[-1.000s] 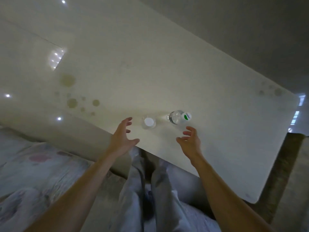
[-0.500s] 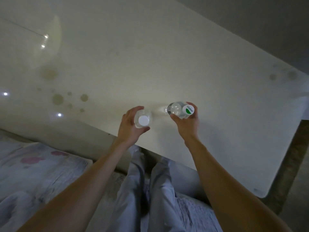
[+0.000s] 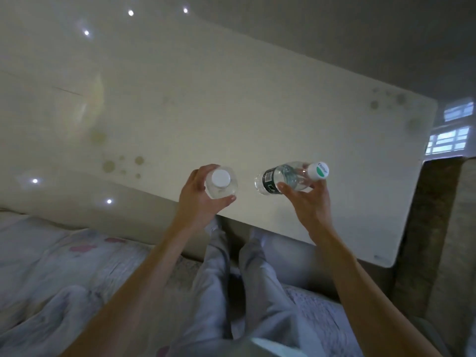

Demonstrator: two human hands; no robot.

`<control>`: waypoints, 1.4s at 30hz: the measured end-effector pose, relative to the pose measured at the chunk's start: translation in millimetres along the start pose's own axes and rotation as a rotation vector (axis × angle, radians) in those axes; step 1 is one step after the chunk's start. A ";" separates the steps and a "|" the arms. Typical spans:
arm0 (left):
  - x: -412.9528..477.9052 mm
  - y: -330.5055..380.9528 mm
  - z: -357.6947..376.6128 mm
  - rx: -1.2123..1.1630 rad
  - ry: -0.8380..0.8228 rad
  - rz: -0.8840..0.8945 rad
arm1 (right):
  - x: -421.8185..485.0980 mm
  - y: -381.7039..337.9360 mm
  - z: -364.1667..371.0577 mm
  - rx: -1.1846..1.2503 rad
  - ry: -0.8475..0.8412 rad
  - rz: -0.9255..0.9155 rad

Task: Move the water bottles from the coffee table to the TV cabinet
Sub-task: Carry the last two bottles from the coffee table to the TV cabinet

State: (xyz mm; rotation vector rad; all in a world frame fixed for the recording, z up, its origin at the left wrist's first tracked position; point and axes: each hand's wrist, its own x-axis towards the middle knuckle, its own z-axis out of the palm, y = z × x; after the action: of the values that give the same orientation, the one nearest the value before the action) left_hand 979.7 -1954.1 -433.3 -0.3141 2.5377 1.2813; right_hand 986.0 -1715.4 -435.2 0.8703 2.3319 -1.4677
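I hold two clear water bottles above the near edge of the glossy white coffee table (image 3: 231, 104). My left hand (image 3: 198, 199) grips the plain white-capped bottle (image 3: 221, 182), seen from the top, upright. My right hand (image 3: 309, 204) grips the other bottle (image 3: 288, 177), which has a dark label and a white-and-green cap and is tilted with its cap to the right. Both bottles are lifted off the tabletop. The TV cabinet is not in view.
Faint round dot patterns mark the tabletop at the left (image 3: 121, 163) and far right (image 3: 386, 99). My legs in light trousers (image 3: 231, 279) stand against the table's near edge. A pale patterned sofa cover (image 3: 64, 266) lies at the lower left. A brown rug (image 3: 427, 228) borders the table's right end.
Both hands reached out from open, closed round the two bottles, and have raised them off the table. The right bottle has tipped over toward the right.
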 end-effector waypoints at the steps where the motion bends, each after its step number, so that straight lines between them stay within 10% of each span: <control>1: -10.7 15.0 -2.4 -0.007 0.004 0.005 | -6.9 -4.9 -14.8 -0.007 -0.002 -0.018; 10: -92.1 120.7 -2.3 0.039 -0.022 0.135 | -76.0 4.1 -149.7 -0.048 0.106 -0.076; 28: -105.6 241.7 50.6 0.238 -0.679 0.642 | -225.1 69.8 -230.8 0.198 0.665 0.090; 42: -198.2 342.2 196.2 0.382 -0.887 0.700 | -258.4 160.3 -358.8 0.252 0.812 0.067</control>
State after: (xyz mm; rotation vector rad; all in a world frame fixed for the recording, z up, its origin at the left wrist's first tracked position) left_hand 1086.8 -1582.5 -220.4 1.0586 2.0239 0.7764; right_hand 1322.9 -1439.6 -257.5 1.8836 2.6008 -1.5989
